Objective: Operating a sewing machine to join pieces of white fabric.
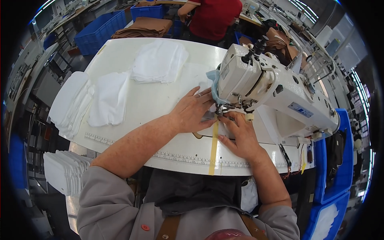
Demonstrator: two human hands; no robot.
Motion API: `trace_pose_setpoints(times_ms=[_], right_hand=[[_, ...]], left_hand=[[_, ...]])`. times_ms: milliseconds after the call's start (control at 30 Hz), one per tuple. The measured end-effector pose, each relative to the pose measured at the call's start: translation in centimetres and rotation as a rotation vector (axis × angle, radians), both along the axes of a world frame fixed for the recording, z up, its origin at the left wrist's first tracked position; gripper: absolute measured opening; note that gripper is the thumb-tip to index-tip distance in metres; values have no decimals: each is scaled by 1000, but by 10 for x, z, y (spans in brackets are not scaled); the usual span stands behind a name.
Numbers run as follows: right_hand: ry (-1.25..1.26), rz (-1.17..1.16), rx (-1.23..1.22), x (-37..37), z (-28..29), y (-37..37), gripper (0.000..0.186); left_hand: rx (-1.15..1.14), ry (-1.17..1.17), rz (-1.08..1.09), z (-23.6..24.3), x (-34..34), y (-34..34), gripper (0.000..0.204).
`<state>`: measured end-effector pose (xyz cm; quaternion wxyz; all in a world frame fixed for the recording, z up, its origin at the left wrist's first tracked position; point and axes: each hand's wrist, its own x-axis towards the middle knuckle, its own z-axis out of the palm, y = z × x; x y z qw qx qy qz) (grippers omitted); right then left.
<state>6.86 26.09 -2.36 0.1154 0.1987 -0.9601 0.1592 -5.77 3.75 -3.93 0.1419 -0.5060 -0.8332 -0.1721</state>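
In front of me a white sewing machine (256, 84) stands on a white table, with light blue material (214, 86) hanging at its head. My left hand (192, 110) lies flat with fingers spread, just left of the presser foot (221, 110), on white fabric (205, 85) that is mostly hidden. Close to the right side of the foot is my right hand (241, 136). Its fingers bend toward the needle area and its thumb is apart from them, over a small patch of white fabric. Neither hand visibly grips the fabric. Yellow tape (214, 150) runs from the foot to the table's front edge.
White fabric stacks (158, 62) lie on the table (132, 136)'s left half; more white pieces (66, 172) hang below. A slim black hand tool (285, 156) lies at right. Blue bins (346, 160) stand right. Beyond the table a person in red (214, 18) sits near brown material (144, 27).
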Motion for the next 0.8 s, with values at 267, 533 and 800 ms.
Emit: trace_pose_setpoints(times_ms=[267,533,800], right_hand=[[62,18,5,0,0,-2,53],[152,42,-35,3,-10,2,50],[195,25,-32,0,-17,8,47]], left_hand=[[-291,-90,91,6,7,-2,90],[-411,-80,160,27,91,-35,104],[-311,-142,74,38,169,-74,90]])
